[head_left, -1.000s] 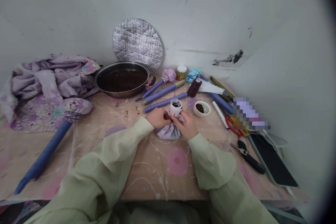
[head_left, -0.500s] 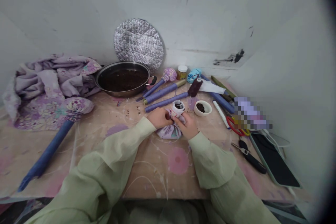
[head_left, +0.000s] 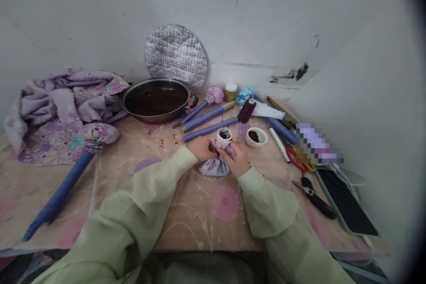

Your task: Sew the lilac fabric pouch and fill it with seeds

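Between my hands a rolled white tube (head_left: 223, 136) stands upright, its open top showing layered edges and a dark inside. Around and below its base spreads a gathered bundle of purple floral cloth (head_left: 213, 167), resting on the table. My left hand (head_left: 200, 147) is closed at the left side, its fingertips pinching the neck of the bundle. From the right, my right hand (head_left: 238, 159) grips the lower tube between thumb and fingers. A small white bowl (head_left: 261, 141) with dark crumbly material sits just beyond my right hand.
Blue-wrapped sticks (head_left: 211, 129), a spool of dark thread (head_left: 246, 111) and a lidded jar (head_left: 230, 92) lie behind. A pan (head_left: 156, 117) and a cloth-headed stick (head_left: 75, 175) are leftward. Scissors (head_left: 296, 159), pliers (head_left: 316, 199) and a phone (head_left: 346, 204) lie right.
Hardly anything differs. The hands and the tube appear shifted very slightly left, along with a small shift of the whole view; both hands keep their hold.
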`<state>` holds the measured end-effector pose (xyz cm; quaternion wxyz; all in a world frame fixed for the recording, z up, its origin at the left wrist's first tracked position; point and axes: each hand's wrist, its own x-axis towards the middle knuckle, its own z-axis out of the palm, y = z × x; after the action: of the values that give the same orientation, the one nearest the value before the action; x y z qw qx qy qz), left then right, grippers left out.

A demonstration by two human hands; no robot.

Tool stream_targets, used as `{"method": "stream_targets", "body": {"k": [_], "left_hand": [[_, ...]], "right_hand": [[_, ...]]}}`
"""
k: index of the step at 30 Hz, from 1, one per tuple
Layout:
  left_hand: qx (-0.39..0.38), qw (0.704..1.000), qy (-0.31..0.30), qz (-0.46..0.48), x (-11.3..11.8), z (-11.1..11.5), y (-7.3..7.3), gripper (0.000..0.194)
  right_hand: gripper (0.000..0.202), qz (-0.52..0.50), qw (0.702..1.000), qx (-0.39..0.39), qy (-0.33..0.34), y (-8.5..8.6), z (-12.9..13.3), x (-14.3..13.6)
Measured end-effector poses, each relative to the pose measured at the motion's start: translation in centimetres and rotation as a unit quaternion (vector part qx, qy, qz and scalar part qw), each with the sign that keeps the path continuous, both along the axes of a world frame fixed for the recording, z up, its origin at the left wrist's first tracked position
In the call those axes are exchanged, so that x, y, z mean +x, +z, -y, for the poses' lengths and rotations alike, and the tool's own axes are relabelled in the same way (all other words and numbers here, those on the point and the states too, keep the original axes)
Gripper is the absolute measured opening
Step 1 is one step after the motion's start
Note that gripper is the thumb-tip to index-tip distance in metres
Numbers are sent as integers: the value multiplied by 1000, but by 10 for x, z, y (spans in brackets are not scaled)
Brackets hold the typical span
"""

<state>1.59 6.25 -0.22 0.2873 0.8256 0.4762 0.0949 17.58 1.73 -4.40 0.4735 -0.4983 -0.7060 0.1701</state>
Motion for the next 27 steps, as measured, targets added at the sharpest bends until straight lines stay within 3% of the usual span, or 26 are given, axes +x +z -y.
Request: {"method": "stream_targets", "body": {"k": [7,12,21,27], "left_hand": [[-14,993,16,112,-2,0,-3,21],[-95,946,57,303,-3,-5,-16,15],[-113,894,120,417,0,-11,-43,20],[-114,884,137,433,0,-10,-54,21]], "right_hand": [[26,-28,1000,-1,4,6,3,-2],[26,-62,998,-1,-4,15,-1,-2],[26,-54,996,-40,62,33,-22,-4],[24,-30,993,-42,103,47,-29,-6]]}}
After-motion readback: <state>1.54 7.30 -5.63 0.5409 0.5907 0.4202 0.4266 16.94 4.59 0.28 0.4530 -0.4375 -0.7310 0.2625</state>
